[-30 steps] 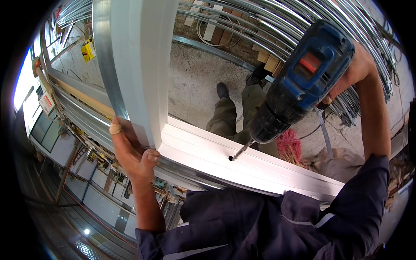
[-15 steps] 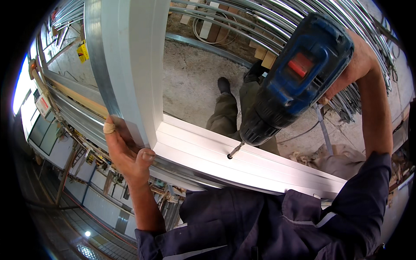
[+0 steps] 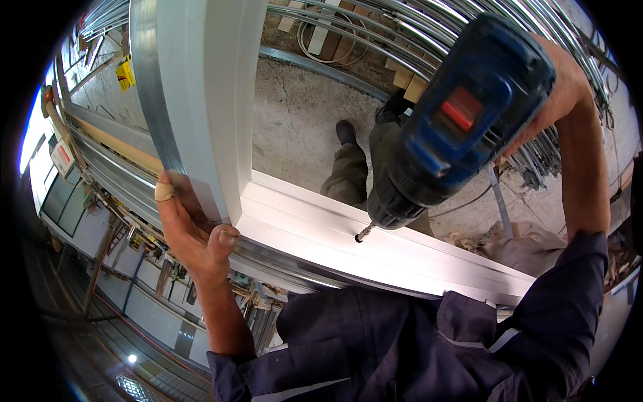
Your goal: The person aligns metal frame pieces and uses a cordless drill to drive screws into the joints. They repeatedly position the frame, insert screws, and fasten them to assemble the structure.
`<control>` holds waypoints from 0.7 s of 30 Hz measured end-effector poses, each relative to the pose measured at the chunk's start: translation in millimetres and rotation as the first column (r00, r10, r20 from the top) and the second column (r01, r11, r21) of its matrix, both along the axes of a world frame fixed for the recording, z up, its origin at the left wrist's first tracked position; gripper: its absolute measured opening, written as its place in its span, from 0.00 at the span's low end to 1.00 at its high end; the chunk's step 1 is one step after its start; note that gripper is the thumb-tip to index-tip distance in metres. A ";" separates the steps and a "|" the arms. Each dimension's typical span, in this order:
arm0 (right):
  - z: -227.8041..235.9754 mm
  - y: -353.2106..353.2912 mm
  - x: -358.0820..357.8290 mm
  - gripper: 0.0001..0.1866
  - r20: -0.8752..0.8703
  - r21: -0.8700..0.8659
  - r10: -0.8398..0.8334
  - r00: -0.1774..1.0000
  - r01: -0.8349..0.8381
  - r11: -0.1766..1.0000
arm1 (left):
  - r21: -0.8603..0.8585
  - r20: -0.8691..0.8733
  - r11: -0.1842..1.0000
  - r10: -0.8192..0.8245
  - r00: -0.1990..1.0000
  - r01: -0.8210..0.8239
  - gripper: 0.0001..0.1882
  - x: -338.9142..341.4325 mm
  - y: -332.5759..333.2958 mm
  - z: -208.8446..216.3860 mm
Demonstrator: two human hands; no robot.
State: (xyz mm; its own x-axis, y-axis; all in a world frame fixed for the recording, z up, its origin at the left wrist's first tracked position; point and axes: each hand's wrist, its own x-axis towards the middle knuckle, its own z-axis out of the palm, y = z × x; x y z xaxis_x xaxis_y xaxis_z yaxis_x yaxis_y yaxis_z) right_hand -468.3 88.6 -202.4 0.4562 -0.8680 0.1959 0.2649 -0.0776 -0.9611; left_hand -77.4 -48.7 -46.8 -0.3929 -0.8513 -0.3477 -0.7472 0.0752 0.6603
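Observation:
A white metal-looking frame [image 3: 301,218] has a corner at the left, where an upright member [image 3: 201,87] meets a lower bar running right. My left hand [image 3: 204,248] grips this outer corner, thumb bent at the near side and a tan wrap on one finger. My right hand [image 3: 566,80] is wrapped round a blue and black cordless drill [image 3: 435,141] with a red button; most of its fingers are hidden behind the tool. The drill slants down to the left. Its bit [image 3: 365,232] enters a dark round hole in the lower bar.
Bundles of shiny metal tubes [image 3: 375,30] lie beyond the frame at the far right. My legs and shoes [image 3: 346,132] show through the frame opening over concrete. A hammer [image 3: 50,107] rests at the far left by metal bars, and a coiled cable [image 3: 311,47] lies on the floor.
The drill has come slightly lower and nearer the bar, and less of its bit shows above the hole. My left hand keeps its grip at the corner with a slight shift.

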 end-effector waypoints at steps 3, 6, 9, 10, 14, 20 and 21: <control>0.4 1.5 -1.1 0.36 -0.036 -0.026 0.007 0.999 -0.008 1.000 | 0.014 -0.012 1.000 0.015 1.000 -0.015 0.67 -2.9 1.4 0.9; 0.5 1.9 -2.4 0.37 -0.063 -0.047 0.006 0.998 -0.009 0.999 | 0.015 0.009 1.000 0.005 1.000 -0.005 0.67 -1.9 0.6 3.3; 0.0 3.1 -2.6 0.37 -0.090 -0.076 0.005 0.996 -0.012 0.997 | 0.028 0.020 1.000 0.010 1.000 -0.010 0.67 -1.0 1.9 4.7; 0.1 3.9 -3.6 0.38 -0.104 -0.081 0.006 0.995 -0.014 0.997 | 0.023 0.012 1.000 0.015 1.000 -0.015 0.67 -2.0 2.7 3.6; -3.1 5.1 -2.6 0.38 -0.140 -0.123 -0.006 0.990 -0.012 0.992 | 0.008 -0.012 1.000 0.024 1.000 -0.024 0.67 -5.4 3.1 0.7; 1.3 8.3 -4.3 0.40 -0.192 -0.182 -0.021 0.981 -0.015 0.983 | -0.014 -0.013 1.000 0.002 1.000 -0.002 0.67 -2.9 1.7 1.1; 1.4 8.4 -4.3 0.40 -0.197 -0.190 -0.025 0.980 -0.013 0.982 | -0.016 -0.015 1.000 -0.007 1.000 0.007 0.67 -2.6 1.5 0.7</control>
State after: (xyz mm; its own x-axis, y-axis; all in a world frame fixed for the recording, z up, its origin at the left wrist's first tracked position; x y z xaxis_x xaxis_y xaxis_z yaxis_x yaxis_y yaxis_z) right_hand -472.6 97.0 -201.0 0.4976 -0.8265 0.2630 0.0700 -0.2640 -0.9620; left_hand -80.1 -47.2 -46.1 -0.4041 -0.8538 -0.3282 -0.7367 0.0911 0.6700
